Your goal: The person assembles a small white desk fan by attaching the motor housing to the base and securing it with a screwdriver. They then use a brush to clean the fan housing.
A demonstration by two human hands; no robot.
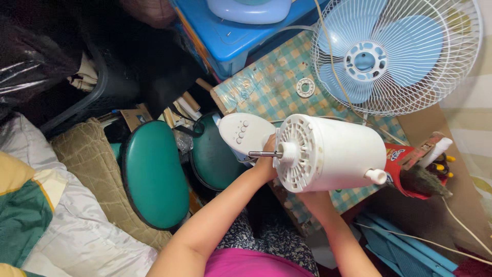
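A white fan motor housing (333, 153) lies on its side over the checked table (266, 87), its metal shaft (262, 153) pointing left. My left hand (267, 161) grips the housing's vented front face beside the shaft. My right hand (311, 199) supports the housing from below, mostly hidden under it. A white fan base with round buttons (243, 132) sits just behind the shaft. A white wire fan guard with light blue blades (394, 54) lies at the upper right.
A white plastic ring (305, 87) rests on the checked cloth. Two green padded stools (154, 172) stand to the left. A blue plastic box (241, 38) sits at the top. A red container with tools (415, 169) stands right of the housing.
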